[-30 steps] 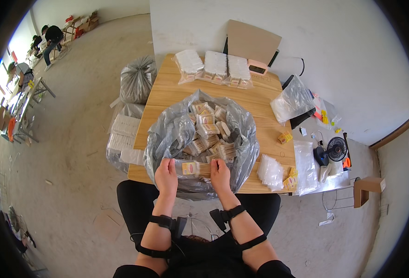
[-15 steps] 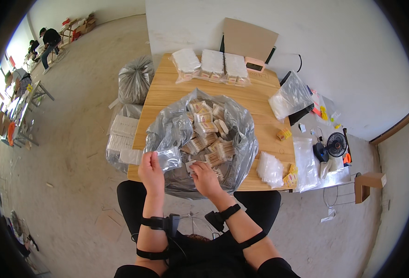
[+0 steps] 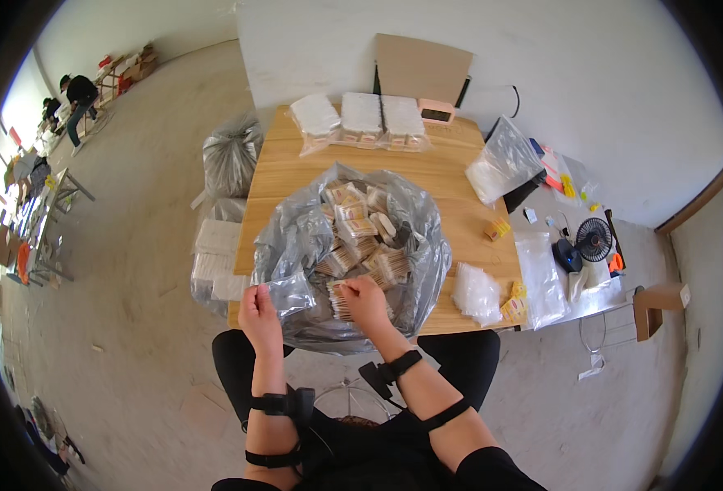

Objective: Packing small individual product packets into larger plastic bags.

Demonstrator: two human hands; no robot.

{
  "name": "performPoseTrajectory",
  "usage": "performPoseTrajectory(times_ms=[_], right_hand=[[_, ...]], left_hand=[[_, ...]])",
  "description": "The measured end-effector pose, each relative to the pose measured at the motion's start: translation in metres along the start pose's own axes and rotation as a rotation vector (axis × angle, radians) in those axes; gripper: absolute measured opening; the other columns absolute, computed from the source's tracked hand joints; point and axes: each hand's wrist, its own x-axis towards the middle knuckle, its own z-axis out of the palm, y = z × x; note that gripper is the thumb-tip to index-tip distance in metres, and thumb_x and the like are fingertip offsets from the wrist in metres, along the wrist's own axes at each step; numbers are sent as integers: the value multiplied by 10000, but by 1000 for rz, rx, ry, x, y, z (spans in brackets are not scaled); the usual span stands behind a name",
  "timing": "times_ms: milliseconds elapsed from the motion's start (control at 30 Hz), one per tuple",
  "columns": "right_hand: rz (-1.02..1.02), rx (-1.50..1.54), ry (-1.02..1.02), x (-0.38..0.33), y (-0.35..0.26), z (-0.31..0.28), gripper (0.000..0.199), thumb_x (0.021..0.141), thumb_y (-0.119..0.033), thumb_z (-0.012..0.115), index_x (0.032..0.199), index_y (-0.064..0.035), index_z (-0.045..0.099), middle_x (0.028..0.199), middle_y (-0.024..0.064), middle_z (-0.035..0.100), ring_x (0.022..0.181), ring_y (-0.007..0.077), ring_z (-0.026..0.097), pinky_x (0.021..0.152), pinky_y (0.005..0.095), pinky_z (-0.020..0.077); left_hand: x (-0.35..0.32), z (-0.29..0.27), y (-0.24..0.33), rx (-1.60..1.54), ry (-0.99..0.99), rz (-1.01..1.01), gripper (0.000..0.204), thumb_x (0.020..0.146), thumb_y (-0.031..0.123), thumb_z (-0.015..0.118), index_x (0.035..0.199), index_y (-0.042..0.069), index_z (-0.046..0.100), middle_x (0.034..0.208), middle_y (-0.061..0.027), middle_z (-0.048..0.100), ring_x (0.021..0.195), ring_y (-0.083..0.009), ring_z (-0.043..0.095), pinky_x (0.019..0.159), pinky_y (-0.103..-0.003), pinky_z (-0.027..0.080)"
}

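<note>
As you sit at the front edge of the wooden table point(image 3: 468, 229), a big grey plastic bag point(image 3: 292, 233) stands open before you, its near side reaching that edge. Inside it lies a heap of swab packets point(image 3: 351, 214), pale sticks showing through their clear wraps. Along the back edge, from near the back left corner, runs a row of white packs point(image 3: 361, 116) in clear film, with a brown panel point(image 3: 423, 67) upright behind them. A large clear bag point(image 3: 504, 159) lies across the right edge, toward the back. Your left hand point(image 3: 261, 319) is over the front left corner, and your right hand point(image 3: 365, 304) is over the near part of the grey bag. Near the front right corner lies a stack of thin clear bags point(image 3: 476, 292). Your left thumb and fingers are clamped on one end of a clear pouch point(image 3: 293, 294), which reaches over the grey bag's rim. Your right fingertips are drawn together at some bare swabs point(image 3: 339, 303); I cannot tell whether they grip any. Smallest are the yellow cards point(image 3: 514, 307) beside that stack, the pink clock point(image 3: 437, 111) at the back edge and a yellow packet point(image 3: 496, 228) by the right edge.
</note>
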Motion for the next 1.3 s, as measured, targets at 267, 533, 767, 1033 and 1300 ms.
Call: performPoseTrajectory(times_ms=[267,533,767,1033,1300], right_hand=[[481,757,223,-34,-1,-113,158,878,-26,561,1004,-44,655,755,26,604,641,80,565,558,214,476],[668,338,819,-92,145,-255,157,881,-51,568,984,41,643,750,61,631,633,124,610,580,229,509],[618,-415,591,-100,197,-281,184,833,-123,616,990,-40,664,802,135,653,640,209,633,591,301,498],[386,86,377,-93,127,-264,241,857,-176,614,1064,-52,611,841,94,618,758,203,614,653,300,486],[651,401,468,-77,113,-244,257,816,-30,606,1056,-33,515,754,58,573,594,132,552,556,247,451]], left_hand=[[-16,26,-4,-216,-230,-204,223,931,215,527,786,47,546,568,21,423,495,-66,386,452,-228,320],[-60,82,45,-338,-586,-246,226,942,257,519,799,83,538,561,64,386,472,-19,327,416,-188,238],[-100,128,84,-261,-907,-91,167,924,179,535,853,41,596,596,23,489,507,-48,438,468,-207,351],[-127,199,128,-128,-1355,150,127,885,127,565,879,15,626,606,1,532,525,-53,476,482,-220,369],[-145,283,92,-112,-942,337,307,869,217,583,1115,37,549,963,-175,618,822,-275,619,720,-355,488]])
